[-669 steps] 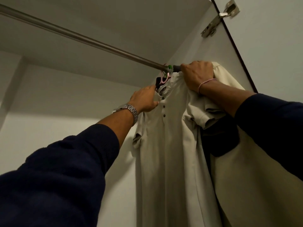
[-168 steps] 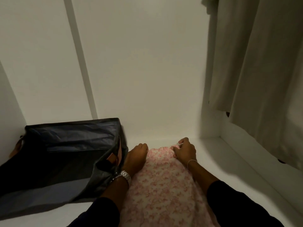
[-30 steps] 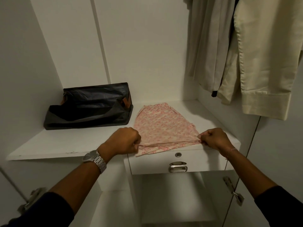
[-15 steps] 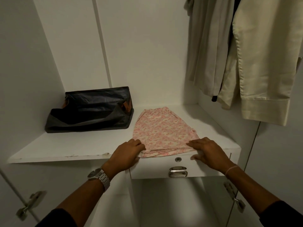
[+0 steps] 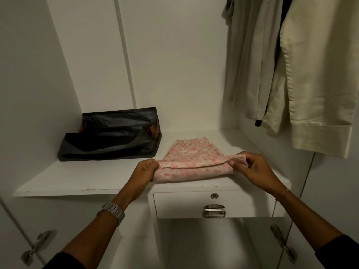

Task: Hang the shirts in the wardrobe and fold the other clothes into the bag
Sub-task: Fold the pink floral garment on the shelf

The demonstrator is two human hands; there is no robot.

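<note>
- The bag [image 5: 110, 134] is sitting on the shelf [image 5: 77, 177], back and left of your hands, nearer your left.
- The garment [image 5: 191, 162] is lying with its long axis left-right, straight ahead.
- Your left hand [image 5: 144, 169] and right hand [image 5: 250, 166] are each pinching an end of its raised near fold.
</note>
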